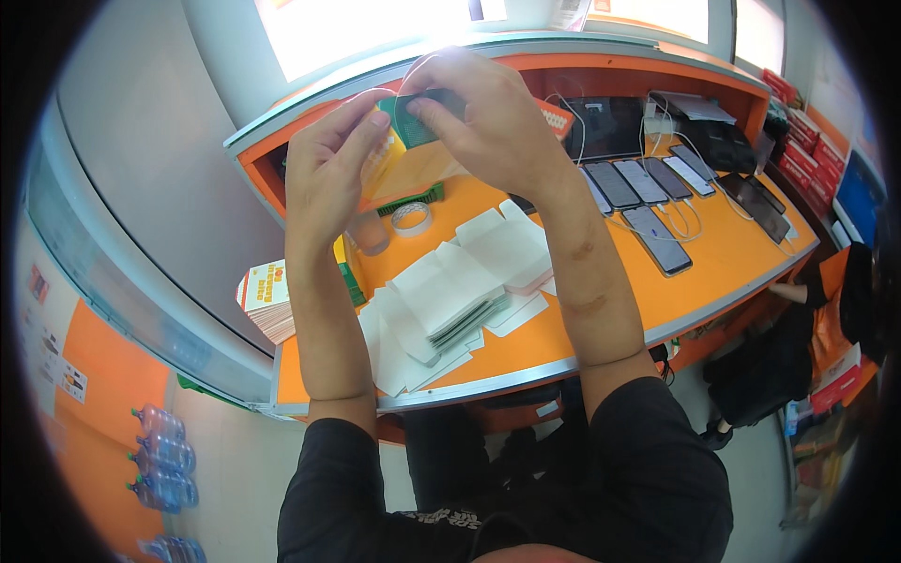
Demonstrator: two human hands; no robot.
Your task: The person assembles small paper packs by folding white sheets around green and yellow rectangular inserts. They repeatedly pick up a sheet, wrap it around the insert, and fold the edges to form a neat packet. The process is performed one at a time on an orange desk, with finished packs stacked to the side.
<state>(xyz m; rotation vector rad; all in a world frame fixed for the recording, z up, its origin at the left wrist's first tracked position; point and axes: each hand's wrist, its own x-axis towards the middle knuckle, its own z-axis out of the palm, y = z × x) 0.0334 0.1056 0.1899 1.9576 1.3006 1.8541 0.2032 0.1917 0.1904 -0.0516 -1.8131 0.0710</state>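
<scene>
Both of my hands are raised over the far side of the orange desk, fingers pinched at a small green-and-yellow carton point(427, 131). My left hand point(328, 169) grips its left edge between thumb and fingers. On the green panel presses the thumb of my right hand point(483, 117), its fingers curled behind the top edge. Below them lies a loose pile of white flat carton blanks point(450, 281), some folded and overlapping. A roll of tape point(411, 219) rests beyond the pile, beside a second, translucent roll point(369, 235) and a green toothed strip point(413, 199).
Printed flat cartons point(267, 291) are stacked at the desk's left edge. Several phones point(648, 183) with white cables cover the right side, before a dark screen point(610, 127). Large water bottles point(164, 460) stand on the floor at left. Another person point(770, 361) is at right.
</scene>
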